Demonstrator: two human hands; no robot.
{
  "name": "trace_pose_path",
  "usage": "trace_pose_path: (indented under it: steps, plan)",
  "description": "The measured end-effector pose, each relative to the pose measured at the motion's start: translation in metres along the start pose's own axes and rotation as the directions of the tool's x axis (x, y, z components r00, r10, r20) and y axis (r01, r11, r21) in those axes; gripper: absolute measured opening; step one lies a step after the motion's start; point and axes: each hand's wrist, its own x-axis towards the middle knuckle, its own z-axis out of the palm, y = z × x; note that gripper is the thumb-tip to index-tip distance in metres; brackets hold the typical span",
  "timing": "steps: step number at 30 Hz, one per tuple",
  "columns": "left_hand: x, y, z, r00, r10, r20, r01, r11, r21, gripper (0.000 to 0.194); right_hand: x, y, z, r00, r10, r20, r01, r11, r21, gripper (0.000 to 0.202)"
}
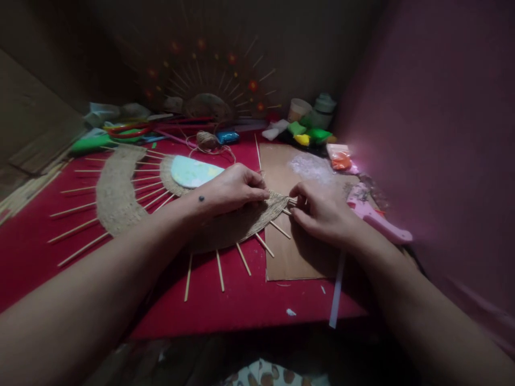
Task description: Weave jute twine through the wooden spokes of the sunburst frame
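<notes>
A half-round fan-shaped piece of thin wooden sticks lies on the red table, with a wide woven twine band [118, 187] running through the sticks. At its centre sits a pale blue half-disc [195, 170] edged with twine. My left hand [239, 185] reaches across the piece, thumb and fingers pinched at the band's right end; whether a loose strand is between them is hard to see. My right hand [324, 209] is closed around the stick ends at that same end, above the brown board [281, 262]. My left wrist and forearm hide part of the band.
A twine ball [207, 140] and a blue packet [228, 138] lie behind the piece. A pink glue gun [380, 222] rests at the right. Colourful packets [317, 134], a cup [299, 110] and red-handled scissors [129, 130] line the back. A decorated stick fan [209, 104] leans against the wall.
</notes>
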Motion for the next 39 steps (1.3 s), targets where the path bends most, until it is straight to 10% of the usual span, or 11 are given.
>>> trace_pose_path:
  steps: [8, 17, 39]
  plan:
    - [-0.005, 0.003, 0.007, 0.977, 0.206, 0.06, -0.203, 0.977, -0.059, 0.017, 0.007, 0.008, 0.002, 0.993, 0.111, 0.033, -0.105, 0.984, -0.146, 0.018]
    - [-0.018, 0.014, 0.029, 0.938, 0.346, -0.023, -0.344, 0.937, 0.056, 0.013, 0.01, 0.007, -0.005, 0.987, 0.158, 0.041, -0.163, 0.965, 0.207, 0.023]
    - [-0.029, 0.002, 0.072, 0.56, 0.824, 0.089, -0.722, 0.433, 0.541, 0.024, 0.017, 0.01, -0.005, 0.962, 0.19, 0.195, -0.26, 0.853, 0.452, 0.015]
